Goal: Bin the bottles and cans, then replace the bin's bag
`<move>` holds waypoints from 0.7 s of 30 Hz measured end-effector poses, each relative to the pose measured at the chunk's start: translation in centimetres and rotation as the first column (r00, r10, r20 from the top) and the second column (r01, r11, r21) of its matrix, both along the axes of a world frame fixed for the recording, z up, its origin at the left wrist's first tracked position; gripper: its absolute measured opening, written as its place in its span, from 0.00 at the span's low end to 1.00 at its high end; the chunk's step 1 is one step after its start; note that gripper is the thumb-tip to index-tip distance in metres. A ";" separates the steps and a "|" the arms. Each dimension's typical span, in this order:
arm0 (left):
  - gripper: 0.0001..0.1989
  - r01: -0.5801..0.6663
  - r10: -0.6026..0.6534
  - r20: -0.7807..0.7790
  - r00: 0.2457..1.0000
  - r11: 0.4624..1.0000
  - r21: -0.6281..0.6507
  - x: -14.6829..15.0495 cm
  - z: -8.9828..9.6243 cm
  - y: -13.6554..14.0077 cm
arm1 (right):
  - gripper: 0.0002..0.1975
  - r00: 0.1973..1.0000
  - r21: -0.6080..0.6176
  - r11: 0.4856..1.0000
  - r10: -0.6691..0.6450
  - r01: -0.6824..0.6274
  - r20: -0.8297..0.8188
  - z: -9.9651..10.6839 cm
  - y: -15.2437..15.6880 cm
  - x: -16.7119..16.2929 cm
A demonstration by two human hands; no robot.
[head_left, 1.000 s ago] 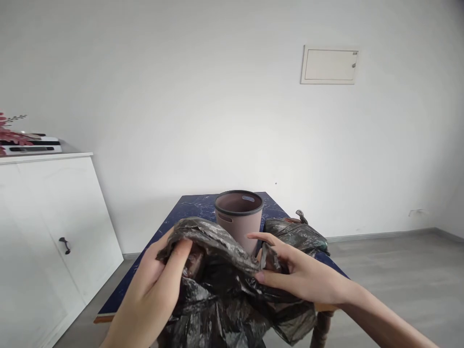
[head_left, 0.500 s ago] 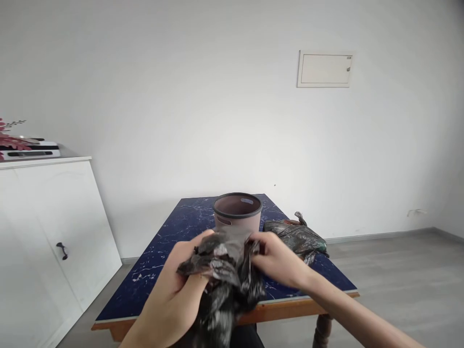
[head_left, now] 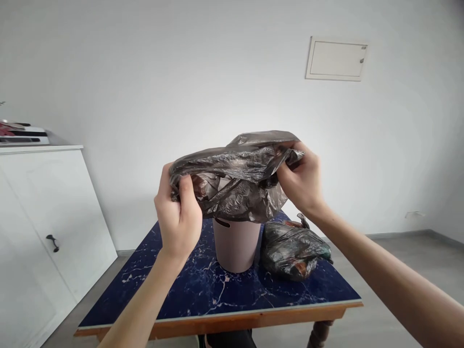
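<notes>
bag held open over the bin

left hand (head_left: pixel 179 212) and right hand (head_left: pixel 300 179) each pinch an edge of the black plastic bag (head_left: pixel 235 181), stretched between them above the pink bin (head_left: pixel 236 244). the bag hides the bin's rim. at 3 o'clock of the bin, a filled dark bag (head_left: pixel 292 249) lies on the blue marbled table (head_left: pixel 203 295); white cabinet (head_left: pixel 47 222) at 9.

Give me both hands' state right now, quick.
Left hand: closed, gripping the left edge of the black plastic bag.
Right hand: closed, pinching the bag's right edge.
</notes>
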State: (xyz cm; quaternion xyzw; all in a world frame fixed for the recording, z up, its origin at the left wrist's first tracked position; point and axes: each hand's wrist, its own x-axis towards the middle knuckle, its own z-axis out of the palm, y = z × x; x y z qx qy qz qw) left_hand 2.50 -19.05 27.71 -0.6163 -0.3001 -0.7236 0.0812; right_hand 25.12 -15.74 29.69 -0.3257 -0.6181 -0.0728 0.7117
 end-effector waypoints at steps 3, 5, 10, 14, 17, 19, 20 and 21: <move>0.15 -0.012 0.010 0.024 1.000 0.992 0.128 -0.1 -0.5 2.7 | 0.03 0.998 0.082 0.996 0.034 -0.039 0.056 0.3 2.5 -0.1; 0.15 -0.013 0.016 -0.017 1.000 0.993 0.117 -0.3 -0.9 4.1 | 0.01 0.989 0.020 0.994 0.106 -0.109 0.100 0.1 4.2 -0.2; 0.11 -0.033 0.010 -0.259 0.966 0.996 -0.085 -0.9 -2.0 6.8 | 0.00 0.893 -0.284 0.944 0.269 -0.170 0.360 -0.5 8.7 -0.3; 0.09 -0.138 0.020 -0.463 0.886 0.965 -0.223 -1.8 -3.1 9.4 | 0.04 0.613 -0.613 0.782 0.432 0.111 0.662 -0.8 12.8 -1.3; 0.11 -0.211 0.026 -0.511 0.859 0.928 -0.307 -2.6 -4.2 11.1 | 0.05 0.431 -0.727 0.637 0.598 0.256 0.676 -1.6 15.8 -3.0; 0.11 -0.240 0.027 -0.524 0.852 0.908 -0.344 -3.1 -4.8 11.9 | 0.08 0.367 -0.779 0.556 0.687 0.289 0.627 -2.4 17.4 -4.5; 0.10 -0.249 0.026 -0.529 0.848 0.901 -0.356 -3.2 -5.0 12.1 | 0.10 0.349 -0.800 0.515 0.721 0.307 0.598 -2.9 18.1 -5.2; 0.10 -0.257 0.024 -0.536 0.844 0.895 -0.365 -3.3 -5.3 12.3 | 0.11 0.346 -0.817 0.481 0.743 0.317 0.572 -3.4 18.6 -5.9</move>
